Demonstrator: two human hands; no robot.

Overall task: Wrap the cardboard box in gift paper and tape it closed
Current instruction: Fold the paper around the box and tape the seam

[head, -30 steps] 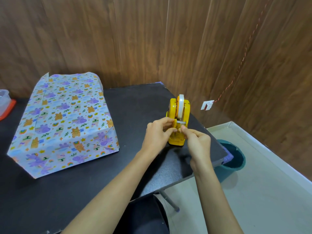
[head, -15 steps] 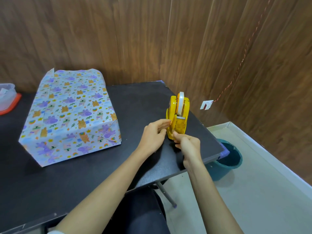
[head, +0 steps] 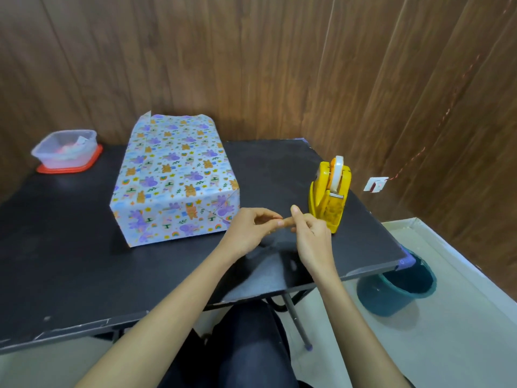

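Now left hand (head: pixel 249 228), right hand (head: pixel 310 239) off tape dispenser (head: pixel 327 197), fingertips (head: pixel 279 223) touching

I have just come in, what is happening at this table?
A person is wrapping a present. The gift-wrapped box lies on the black table. The left hand and right hand meet fingertip to fingertip just in front of the yellow tape dispenser. They are probably handling a piece of clear tape, though no tape shows between them.

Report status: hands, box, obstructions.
Left hand and right hand fingertips meeting, any tape between them not visible. Wrapped box on table, far-end paper sticking up. Tape dispenser beside right hand; nothing between hands and box.
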